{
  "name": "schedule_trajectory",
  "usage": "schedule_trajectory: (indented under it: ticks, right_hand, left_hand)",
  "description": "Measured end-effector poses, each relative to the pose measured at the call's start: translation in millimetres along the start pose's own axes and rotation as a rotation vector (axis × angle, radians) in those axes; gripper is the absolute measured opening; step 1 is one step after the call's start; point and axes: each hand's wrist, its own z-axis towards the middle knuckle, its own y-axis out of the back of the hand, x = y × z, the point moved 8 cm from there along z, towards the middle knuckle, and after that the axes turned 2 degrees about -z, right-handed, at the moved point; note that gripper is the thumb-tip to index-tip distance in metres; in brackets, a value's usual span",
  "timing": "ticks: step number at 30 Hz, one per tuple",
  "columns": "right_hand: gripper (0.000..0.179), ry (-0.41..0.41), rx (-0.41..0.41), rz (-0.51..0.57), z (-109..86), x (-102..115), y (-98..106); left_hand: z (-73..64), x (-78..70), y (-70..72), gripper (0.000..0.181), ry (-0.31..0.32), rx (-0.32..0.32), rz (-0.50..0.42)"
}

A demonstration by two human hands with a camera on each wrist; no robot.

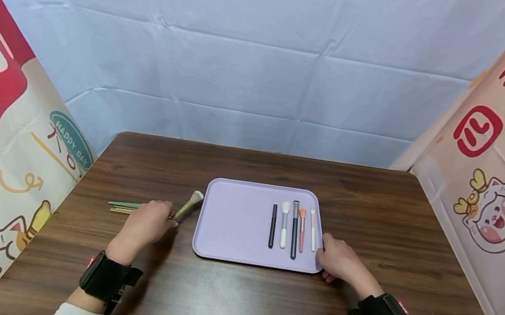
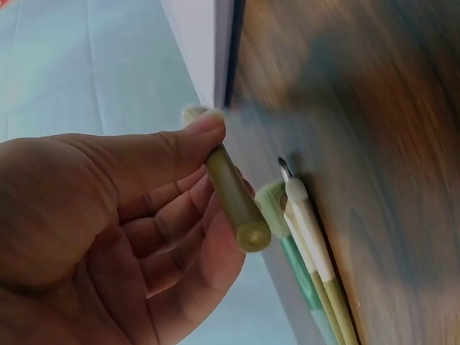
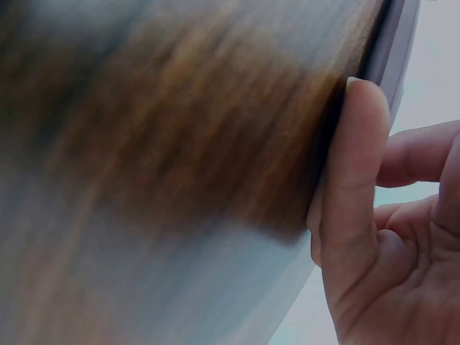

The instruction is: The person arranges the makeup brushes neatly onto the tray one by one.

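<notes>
My left hand [image 1: 148,223] pinches a makeup brush [image 1: 188,206] with an olive-gold handle between thumb and fingers. Its pale bristles point toward the left rim of the lilac tray [image 1: 235,223]. The butt of that handle [image 2: 241,208] faces the camera in the left wrist view. At the tray's near right corner, my right hand [image 1: 342,261] grips the edge, thumb [image 3: 352,165] lying along it and fingers by the right side. Several brushes lie side by side on the tray's right half, among them a black one [image 1: 272,227], a white-and-grey one [image 1: 284,226] and a pink one [image 1: 302,231].
Left of the tray, a green brush [image 1: 123,204] and gold-handled brushes [image 1: 120,210] lie on the wooden table [image 1: 227,295], partly hidden behind my left hand. A pale blue cloth [image 1: 243,73] hangs behind the table, with printed cloths at both sides.
</notes>
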Motion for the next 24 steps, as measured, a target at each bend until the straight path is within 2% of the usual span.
schedule_trajectory:
  ticks: [24]
  right_hand:
    - [0.020, 0.006, -0.002, -0.004, -0.3, 0.5, 0.1]
  left_hand:
    - [14.1, -22.9, -9.3, 0.016, 0.084, 0.017, -0.111]
